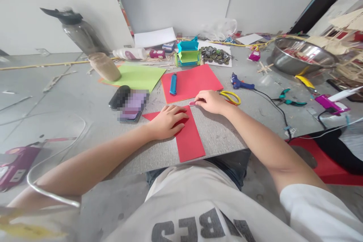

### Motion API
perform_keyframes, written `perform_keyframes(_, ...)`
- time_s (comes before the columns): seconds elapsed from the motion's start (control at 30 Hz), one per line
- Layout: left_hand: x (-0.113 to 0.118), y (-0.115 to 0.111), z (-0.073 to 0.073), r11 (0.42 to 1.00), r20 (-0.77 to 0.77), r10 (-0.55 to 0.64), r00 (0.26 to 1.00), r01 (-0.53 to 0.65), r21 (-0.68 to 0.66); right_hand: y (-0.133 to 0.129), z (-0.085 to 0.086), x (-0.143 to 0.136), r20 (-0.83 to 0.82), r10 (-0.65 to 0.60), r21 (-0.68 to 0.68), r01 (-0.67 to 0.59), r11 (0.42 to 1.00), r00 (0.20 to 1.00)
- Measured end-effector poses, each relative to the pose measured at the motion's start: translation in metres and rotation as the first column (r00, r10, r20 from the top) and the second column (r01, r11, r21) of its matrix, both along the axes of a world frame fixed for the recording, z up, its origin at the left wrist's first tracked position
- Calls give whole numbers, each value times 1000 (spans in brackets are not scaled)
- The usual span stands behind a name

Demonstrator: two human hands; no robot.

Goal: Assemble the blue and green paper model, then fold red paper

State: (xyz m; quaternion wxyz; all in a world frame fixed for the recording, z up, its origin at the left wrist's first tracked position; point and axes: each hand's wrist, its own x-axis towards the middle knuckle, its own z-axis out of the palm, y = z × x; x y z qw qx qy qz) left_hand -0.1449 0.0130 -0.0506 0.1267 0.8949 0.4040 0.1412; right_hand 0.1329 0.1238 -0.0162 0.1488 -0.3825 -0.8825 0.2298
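A folded piece of red paper [190, 140] lies near the table's front edge, with a pointed flap sticking out to the left. My left hand [169, 121] rests flat on it, fingers spread. Just right of the paper's top corner, my right hand [211, 102] pinches a small pink stick [192, 103], whose tip reaches the paper's edge. Beyond both hands are red sheets [195, 81] with a blue cutter [173, 84] on top. Yellow-handled scissors [233, 97] lie beside my right hand, partly hidden by it.
Left of the hands are a phone [132, 106], green paper [138, 76] and a brown cup [104, 67]. To the right lie a blue glue gun [242, 83] with a cable, pliers [292, 100] and a metal bowl [303, 58]. Bottle caps [216, 55] sit at the back.
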Motion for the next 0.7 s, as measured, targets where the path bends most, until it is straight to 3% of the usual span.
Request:
perform_keyframes(0.17, 1, 2, -3, 1000, 9, -2, 1000, 3, -29, -2, -6, -3, 13, 99, 4, -99, 995, 995)
perform_keyframes(0.33, 3, 4, -2, 999, -11, -9, 1000, 9, -45, -7, -3, -17, 89, 34, 114, -44, 992, 995)
perform_keyframes(0.47, 3, 2, -1, 999, -23, -2, 1000, 1, -42, -12, 0, -23, 125, -7, 127, -9, 992, 992)
perform_keyframes(0.7, 2, 1, -5, 999, 23, 19, 1000, -18, -33, -12, -4, -10, -12, -60, 63, 61, 996, 998)
